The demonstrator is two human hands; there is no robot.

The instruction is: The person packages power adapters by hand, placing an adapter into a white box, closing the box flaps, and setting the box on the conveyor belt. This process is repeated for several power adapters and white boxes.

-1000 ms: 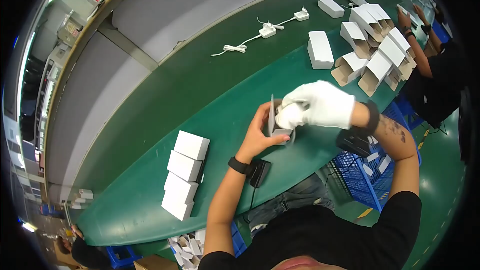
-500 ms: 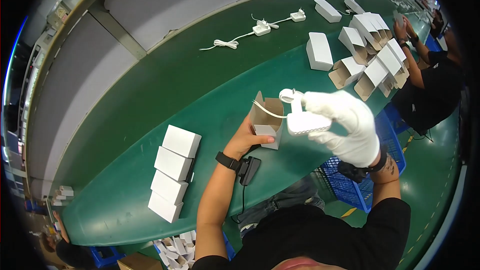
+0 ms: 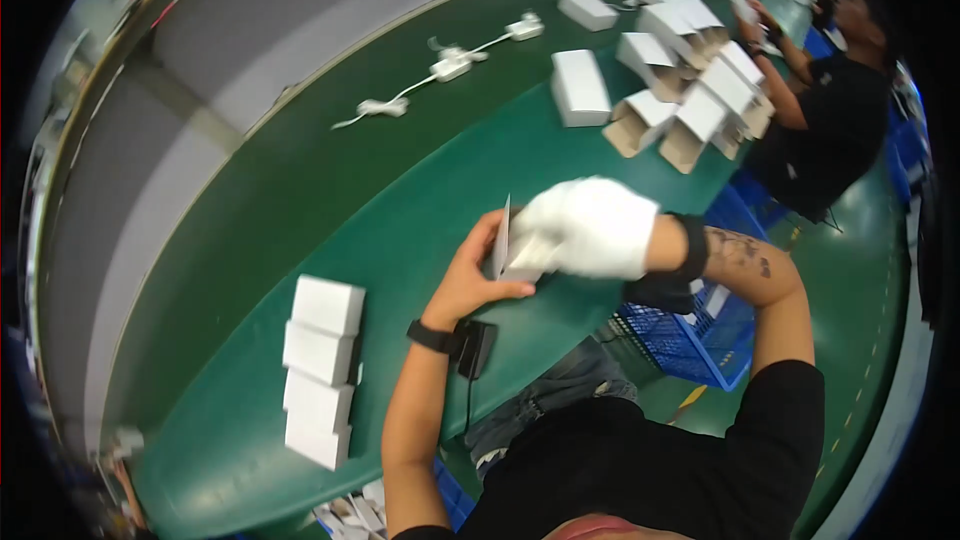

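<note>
My left hand (image 3: 462, 278) wraps round a small white carton (image 3: 502, 240), its mouth open and a flap standing up. My right hand (image 3: 592, 228), in a white glove, is closed at the carton's mouth with its fingers reaching in. A white power adapter with a cable is in that hand; glove and blur mostly hide it now. Beside my left wrist a black box-like device (image 3: 478, 350) with a cord lies on the green table (image 3: 400, 340).
Several closed white cartons (image 3: 322, 365) line up at the left. Open cartons (image 3: 695, 130) cluster at the far right, near a co-worker (image 3: 825, 130). White adapters (image 3: 452, 64) with cables lie along the back. A blue basket (image 3: 705, 355) stands below the table edge.
My right hand has moved left and down, bringing the adapter from beside the carton to its mouth. The view has shifted, so the surroundings appear further left.
</note>
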